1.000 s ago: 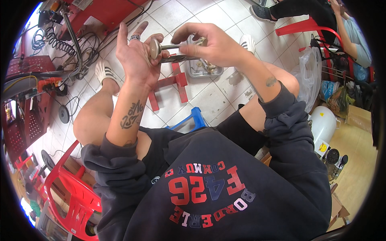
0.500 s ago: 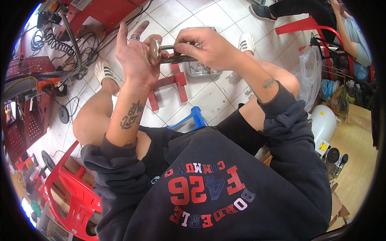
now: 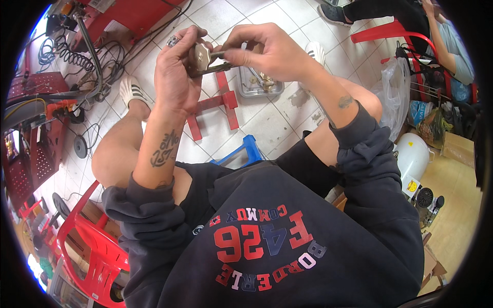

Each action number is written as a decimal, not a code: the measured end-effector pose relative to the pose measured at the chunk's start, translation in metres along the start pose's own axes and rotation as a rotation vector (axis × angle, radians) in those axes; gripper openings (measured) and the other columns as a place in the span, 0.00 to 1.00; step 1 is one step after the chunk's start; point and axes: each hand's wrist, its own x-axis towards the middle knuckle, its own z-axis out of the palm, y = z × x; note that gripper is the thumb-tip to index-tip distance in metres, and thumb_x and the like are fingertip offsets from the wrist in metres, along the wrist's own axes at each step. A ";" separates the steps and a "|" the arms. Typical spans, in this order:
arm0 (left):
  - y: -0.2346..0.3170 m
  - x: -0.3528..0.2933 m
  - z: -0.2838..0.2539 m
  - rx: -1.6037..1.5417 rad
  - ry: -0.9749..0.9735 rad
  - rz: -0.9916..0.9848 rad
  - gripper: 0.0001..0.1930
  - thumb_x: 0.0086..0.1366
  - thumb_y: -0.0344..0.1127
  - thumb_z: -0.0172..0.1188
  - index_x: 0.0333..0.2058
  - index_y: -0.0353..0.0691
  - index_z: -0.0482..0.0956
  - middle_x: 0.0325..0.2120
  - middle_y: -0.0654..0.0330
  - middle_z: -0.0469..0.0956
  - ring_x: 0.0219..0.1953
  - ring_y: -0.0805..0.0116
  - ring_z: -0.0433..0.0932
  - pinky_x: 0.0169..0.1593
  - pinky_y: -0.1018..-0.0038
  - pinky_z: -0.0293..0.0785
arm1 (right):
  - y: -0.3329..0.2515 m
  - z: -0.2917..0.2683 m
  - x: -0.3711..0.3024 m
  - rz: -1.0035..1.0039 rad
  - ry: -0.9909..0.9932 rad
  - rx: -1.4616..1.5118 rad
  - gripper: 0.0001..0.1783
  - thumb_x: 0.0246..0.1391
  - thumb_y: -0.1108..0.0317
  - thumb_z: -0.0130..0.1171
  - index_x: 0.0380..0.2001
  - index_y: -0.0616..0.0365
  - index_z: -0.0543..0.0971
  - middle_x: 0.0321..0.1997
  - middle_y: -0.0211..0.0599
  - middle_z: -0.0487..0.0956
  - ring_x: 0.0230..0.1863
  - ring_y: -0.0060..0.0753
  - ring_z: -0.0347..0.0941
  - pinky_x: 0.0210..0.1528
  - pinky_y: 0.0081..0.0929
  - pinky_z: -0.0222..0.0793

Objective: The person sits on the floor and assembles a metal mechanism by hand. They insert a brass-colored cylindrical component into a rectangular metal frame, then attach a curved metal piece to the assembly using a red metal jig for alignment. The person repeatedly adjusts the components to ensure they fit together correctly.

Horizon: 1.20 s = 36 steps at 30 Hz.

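My left hand (image 3: 177, 74) is closed round a dull metal part (image 3: 203, 57), a thick plate with a notched edge. Out of the plate's right side comes a short rod (image 3: 217, 54), and a darker bar (image 3: 220, 68) runs below it. The thumb and fingers of my right hand (image 3: 272, 54) pinch the rod's outer end; its tip is hidden behind them. Just past the hands, a clear shallow tray (image 3: 246, 93) on the floor holds several small metal pieces. The exact kind of the part I cannot make out.
A red metal stand (image 3: 209, 107) rises beneath my hands, and a blue stool (image 3: 250, 150) is between my legs. Red machinery (image 3: 120, 20) with hoses and cables lies left. A red chair (image 3: 97, 256) stands lower left. Another person's arm (image 3: 442, 46) shows at upper right, near a plastic bag (image 3: 395, 97).
Both hands have shifted slightly toward the far side with the metal part. The fingers of my left hand have curled in from outstretched. The plate has turned, and more of the tray shows.
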 end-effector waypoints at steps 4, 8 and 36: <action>0.002 -0.001 0.003 0.071 0.003 0.031 0.15 0.72 0.43 0.54 0.44 0.35 0.76 0.31 0.59 0.79 0.38 0.71 0.79 0.45 0.75 0.77 | 0.002 -0.006 0.001 -0.098 -0.052 -0.112 0.11 0.61 0.77 0.56 0.46 0.64 0.80 0.37 0.33 0.80 0.41 0.23 0.76 0.45 0.23 0.72; -0.004 0.002 0.001 0.068 -0.013 0.066 0.16 0.69 0.42 0.61 0.42 0.31 0.78 0.31 0.58 0.78 0.38 0.68 0.80 0.46 0.73 0.75 | 0.008 -0.011 -0.001 -0.171 -0.050 -0.183 0.15 0.56 0.79 0.60 0.47 0.61 0.81 0.37 0.34 0.80 0.40 0.26 0.75 0.46 0.25 0.72; 0.000 -0.003 0.005 0.114 -0.036 0.019 0.17 0.69 0.45 0.61 0.43 0.36 0.73 0.33 0.56 0.79 0.41 0.65 0.81 0.48 0.70 0.78 | -0.001 -0.006 -0.004 -0.045 -0.028 -0.083 0.06 0.51 0.77 0.66 0.32 0.66 0.80 0.33 0.33 0.79 0.38 0.25 0.74 0.44 0.23 0.68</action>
